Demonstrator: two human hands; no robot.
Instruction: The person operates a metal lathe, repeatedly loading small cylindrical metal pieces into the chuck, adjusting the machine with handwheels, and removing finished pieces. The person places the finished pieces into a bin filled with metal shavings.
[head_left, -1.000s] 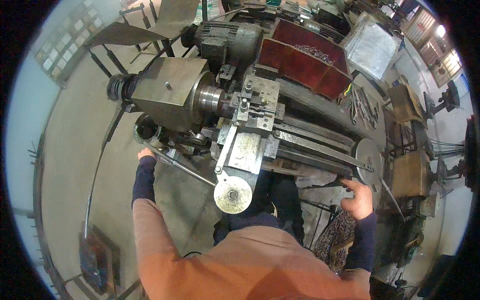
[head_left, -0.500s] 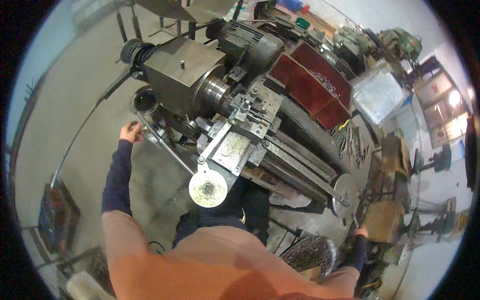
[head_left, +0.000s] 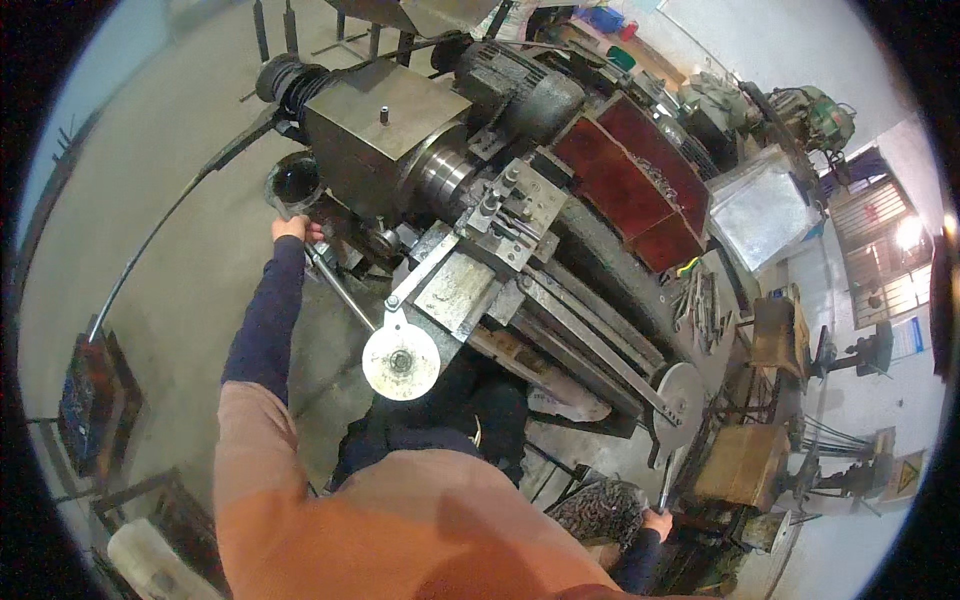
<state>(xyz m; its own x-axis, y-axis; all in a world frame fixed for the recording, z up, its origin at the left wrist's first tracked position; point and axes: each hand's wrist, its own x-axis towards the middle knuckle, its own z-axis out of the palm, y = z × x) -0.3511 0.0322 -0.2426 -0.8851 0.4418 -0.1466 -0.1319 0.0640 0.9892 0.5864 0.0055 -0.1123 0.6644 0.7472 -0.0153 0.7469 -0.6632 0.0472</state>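
A small lathe stands in front of me, its shiny chuck beside the tool post. My left hand is closed around the upper end of a long metal lever left of the headstock. That lever slants down toward a round pale disc at the near end of a flat link bar. On the far right, my right hand grips a metal handle below a larger grey disc at the bed's end. The fingers of the right hand are partly hidden.
Behind the bed lies a dark red tray with metal chips. Several hand tools lie to its right. A heap of dark shavings sits near my right arm. A motor stands behind the headstock; wooden boxes are at right.
My left hand has moved from beside the lever onto its upper end and closed. My right hand has swung nearer and to the left with the handle. The view has shifted slightly.
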